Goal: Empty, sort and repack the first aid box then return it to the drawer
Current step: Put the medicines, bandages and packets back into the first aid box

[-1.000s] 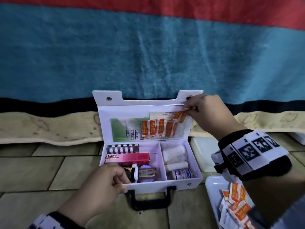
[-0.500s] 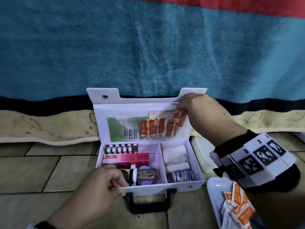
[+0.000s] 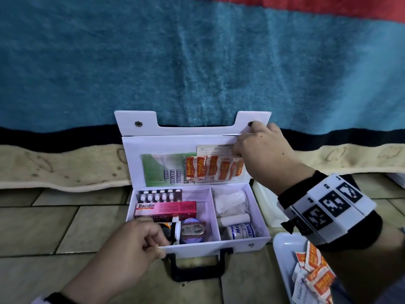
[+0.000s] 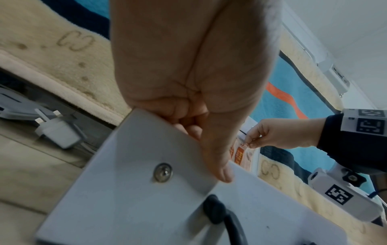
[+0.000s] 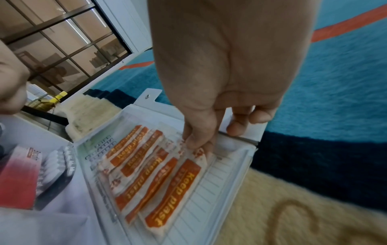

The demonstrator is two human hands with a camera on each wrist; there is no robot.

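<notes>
Right hand (image 3: 260, 154): I pinch plasters (image 3: 213, 167) into the lid pocket at one o'clock; they could crumple or spill
Left hand (image 3: 140, 242): I grip the first aid box (image 3: 210, 249) front wall at seven o'clock; slipping lets it slide

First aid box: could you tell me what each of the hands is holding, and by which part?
The left hand grips the first aid box by its front rim, left of the handle. The right hand pinches the top end of a plaster at the lid pocket.

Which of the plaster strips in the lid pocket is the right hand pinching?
The rightmost plaster strip of the row: the right hand pinches its top end, while the other plaster strips lie untouched to its left.
</notes>
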